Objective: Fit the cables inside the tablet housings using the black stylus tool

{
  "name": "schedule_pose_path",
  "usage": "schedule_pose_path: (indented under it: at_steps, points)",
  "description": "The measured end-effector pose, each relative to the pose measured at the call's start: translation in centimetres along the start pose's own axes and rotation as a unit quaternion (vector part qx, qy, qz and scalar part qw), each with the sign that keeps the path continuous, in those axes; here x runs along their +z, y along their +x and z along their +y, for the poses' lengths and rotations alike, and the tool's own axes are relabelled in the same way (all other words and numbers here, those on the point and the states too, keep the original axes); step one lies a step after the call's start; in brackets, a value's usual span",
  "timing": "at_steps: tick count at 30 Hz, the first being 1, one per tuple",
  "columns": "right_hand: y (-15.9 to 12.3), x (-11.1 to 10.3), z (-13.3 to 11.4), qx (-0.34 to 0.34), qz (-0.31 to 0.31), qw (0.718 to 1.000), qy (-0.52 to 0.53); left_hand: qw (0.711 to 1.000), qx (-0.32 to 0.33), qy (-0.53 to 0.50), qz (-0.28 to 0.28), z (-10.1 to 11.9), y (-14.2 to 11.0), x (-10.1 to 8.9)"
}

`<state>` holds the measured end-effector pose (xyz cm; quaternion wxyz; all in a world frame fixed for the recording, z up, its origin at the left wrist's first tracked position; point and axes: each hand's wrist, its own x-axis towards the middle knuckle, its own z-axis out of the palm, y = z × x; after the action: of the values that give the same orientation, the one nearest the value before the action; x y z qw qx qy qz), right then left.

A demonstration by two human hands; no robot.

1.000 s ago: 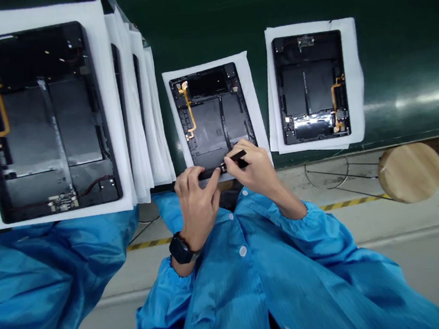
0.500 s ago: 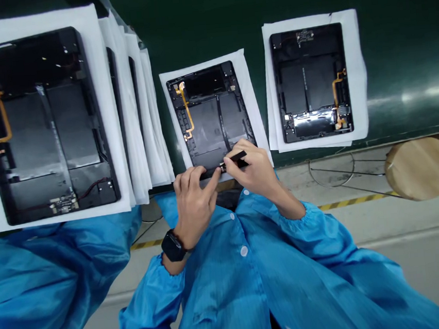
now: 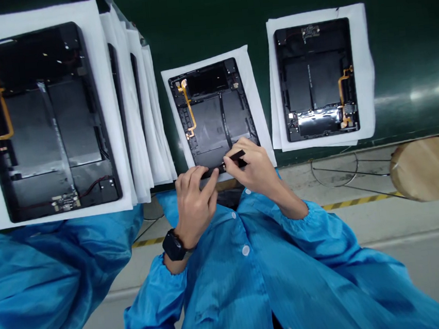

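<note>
An opened tablet with black insides and an orange flex cable lies on a white sheet at the near edge of the green belt. My left hand, with a black watch on the wrist, rests at the tablet's near edge, its fingers curled and the forefinger pressing on the frame. My right hand pinches a thin black tool whose tip meets the tablet's near edge beside my left forefinger.
A second opened tablet on a white sheet lies to the right on the green belt. A stack of opened tablets between white sheets stands at left. A round wooden stool is at right. A blue sleeve of another person fills the lower left.
Both hands stay at the tablet's near edge; the view has shifted slightly. My left forefinger has slid a little along the frame toward the tool.
</note>
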<state>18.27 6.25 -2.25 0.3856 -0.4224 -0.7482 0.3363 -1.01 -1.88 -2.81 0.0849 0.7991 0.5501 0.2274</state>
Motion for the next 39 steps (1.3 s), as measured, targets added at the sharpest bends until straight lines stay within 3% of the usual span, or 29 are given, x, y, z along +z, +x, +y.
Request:
schedule_pose_path:
  at_steps: [28,39]
  points:
    - [0.39,-0.18,-0.1,0.011,-0.023,1.0,0.004,0.998,-0.01,-0.035,0.042,-0.24,0.4,0.34]
    - [0.33,-0.58,0.16,0.012,-0.019,0.999,0.026,1.0,0.004,-0.002,0.028,-0.06,0.36,0.2]
